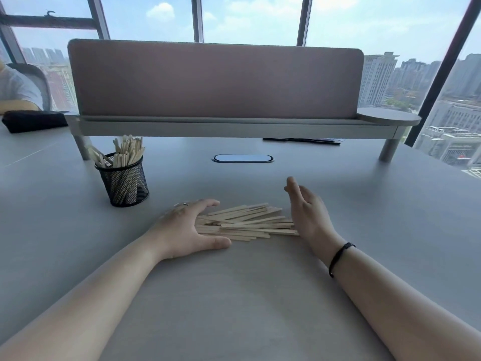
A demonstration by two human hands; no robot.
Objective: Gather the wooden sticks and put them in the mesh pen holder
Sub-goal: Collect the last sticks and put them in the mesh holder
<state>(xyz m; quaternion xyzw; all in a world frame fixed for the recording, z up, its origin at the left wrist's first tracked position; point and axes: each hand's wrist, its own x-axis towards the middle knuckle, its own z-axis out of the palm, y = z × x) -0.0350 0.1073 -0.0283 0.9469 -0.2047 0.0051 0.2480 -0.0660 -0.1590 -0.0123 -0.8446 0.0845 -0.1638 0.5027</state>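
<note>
A loose pile of pale wooden sticks [247, 222] lies flat on the grey table [234, 295], roughly side by side. My left hand [186, 229] rests on the table at the pile's left end, fingers spread and cupped against the stick ends. My right hand [308, 213] stands on its edge at the pile's right end, palm facing left, fingers straight. Neither hand holds a stick. The black mesh pen holder [123, 182] stands upright to the far left of the pile, with several sticks standing in it.
A pink desk divider [216, 79] on a raised shelf crosses the back of the table. An oval cable port [242, 158] sits behind the pile. A black pouch [33, 121] and another person's arm are at far left. Windows lie beyond.
</note>
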